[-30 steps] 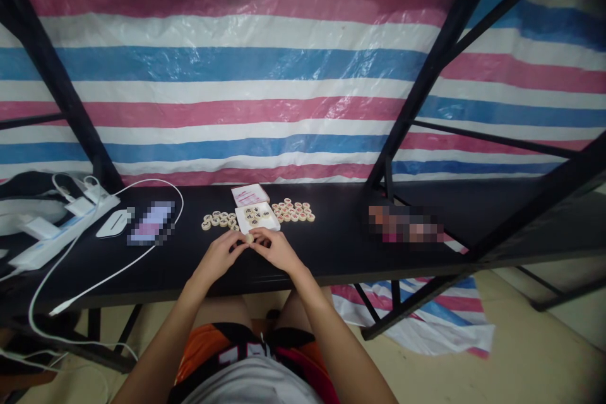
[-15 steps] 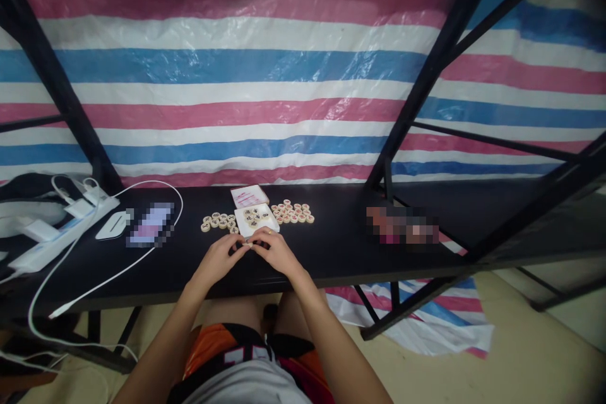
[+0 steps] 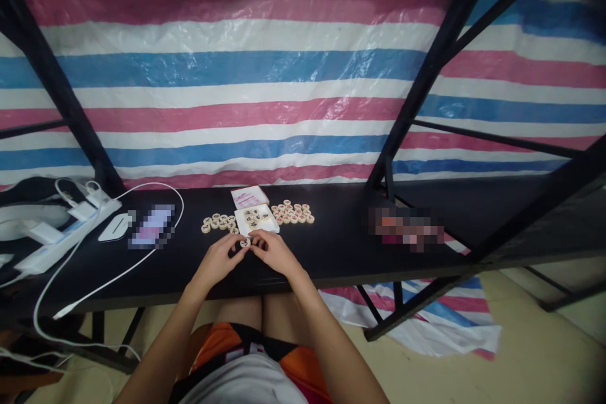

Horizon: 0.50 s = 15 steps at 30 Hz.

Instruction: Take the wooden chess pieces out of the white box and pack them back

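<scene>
Between my hands is a round pale xiangqi piece [image 3: 245,242] with a dark character facing up. My left hand [image 3: 220,259] pinches it from the left with thumb and forefinger. Closed fingertips of my right hand [image 3: 275,254] touch its right edge. Just beyond them lies an open white box [image 3: 241,225] with several dark-lettered pieces in it. Its lid [image 3: 249,196], printed in pink, rests behind. A group of dark-lettered pieces [image 3: 216,222] is left of the box, some partly hidden by my left fingers. Red-lettered pieces [image 3: 294,214] are grouped on the right.
On the left of the black table [image 3: 341,252] are a phone [image 3: 152,225], a white flat device [image 3: 115,227], a power strip [image 3: 71,240] and a loose white cable [image 3: 108,282]. A blurred-out item [image 3: 407,227] lies at the right. Black metal posts [image 3: 421,88] frame the table.
The piece between my fingers has turned so that its lettered face now shows upward. My right fingers have shifted slightly, and the box and piece groups stay in place.
</scene>
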Tool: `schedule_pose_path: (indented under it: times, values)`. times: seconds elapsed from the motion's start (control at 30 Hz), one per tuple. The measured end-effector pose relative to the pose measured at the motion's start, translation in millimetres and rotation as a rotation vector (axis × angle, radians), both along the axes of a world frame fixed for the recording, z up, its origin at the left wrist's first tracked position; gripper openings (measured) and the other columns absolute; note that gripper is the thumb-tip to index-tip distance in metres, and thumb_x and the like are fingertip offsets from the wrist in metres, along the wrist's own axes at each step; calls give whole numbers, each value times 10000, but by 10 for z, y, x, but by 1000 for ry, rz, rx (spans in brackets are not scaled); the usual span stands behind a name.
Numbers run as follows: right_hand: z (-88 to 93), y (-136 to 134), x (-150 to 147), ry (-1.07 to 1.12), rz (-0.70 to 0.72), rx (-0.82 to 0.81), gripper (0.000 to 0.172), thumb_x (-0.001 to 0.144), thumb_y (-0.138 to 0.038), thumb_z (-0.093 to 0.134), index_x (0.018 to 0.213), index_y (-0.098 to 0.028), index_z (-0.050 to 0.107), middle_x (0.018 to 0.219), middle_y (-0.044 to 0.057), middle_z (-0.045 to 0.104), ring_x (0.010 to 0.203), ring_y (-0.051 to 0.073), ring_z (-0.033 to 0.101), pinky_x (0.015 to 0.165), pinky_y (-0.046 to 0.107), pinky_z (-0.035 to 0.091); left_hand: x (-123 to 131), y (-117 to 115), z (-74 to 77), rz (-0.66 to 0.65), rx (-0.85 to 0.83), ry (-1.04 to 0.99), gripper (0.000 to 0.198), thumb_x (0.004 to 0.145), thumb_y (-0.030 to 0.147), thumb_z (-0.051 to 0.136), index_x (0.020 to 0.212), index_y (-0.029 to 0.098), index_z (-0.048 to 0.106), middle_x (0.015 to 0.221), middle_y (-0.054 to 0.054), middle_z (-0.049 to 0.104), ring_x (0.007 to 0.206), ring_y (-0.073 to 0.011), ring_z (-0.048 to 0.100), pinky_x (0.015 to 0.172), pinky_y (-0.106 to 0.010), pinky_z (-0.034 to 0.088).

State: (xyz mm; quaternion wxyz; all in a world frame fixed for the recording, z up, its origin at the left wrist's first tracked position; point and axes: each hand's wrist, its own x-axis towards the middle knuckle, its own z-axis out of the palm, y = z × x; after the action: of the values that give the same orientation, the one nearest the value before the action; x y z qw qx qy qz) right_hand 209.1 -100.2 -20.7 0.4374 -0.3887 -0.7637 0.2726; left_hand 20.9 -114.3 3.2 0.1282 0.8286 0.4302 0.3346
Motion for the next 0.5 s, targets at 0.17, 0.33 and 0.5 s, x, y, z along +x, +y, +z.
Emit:
schedule_pose_path:
  times: [0.17, 0.33, 0.5]
  values:
    - [27, -2, 3, -38, -16, -4, 238, 809, -193, 555, 1040, -198, 614, 782, -6, 640, 670, 113, 563, 682, 229, 451, 5, -5, 26, 20, 37, -11, 233, 887, 347, 491, 1009, 194, 617, 800, -5, 584, 695, -126, 545, 682, -235, 438]
    - [25, 8, 12, -41, -55, 14, 211, 840, -224, 524, 1028, -196, 615, 780, 2, 647, 680, 123, 571, 696, 240, 444, 2, 8, 21, 29, 61, -30, 223, 878, 351, 503, 970, 187, 623, 766, 1, 579, 676, -122, 545, 679, -232, 439]
    - [11, 30, 15, -39, -121, 35, 189, 846, -220, 501, 987, -198, 625, 816, 16, 650, 737, 139, 587, 730, 253, 448, -5, 5, -1, 34, 54, -51, 236, 865, 353, 517, 995, 185, 620, 757, 0, 582, 670, -125, 548, 678, -236, 445]
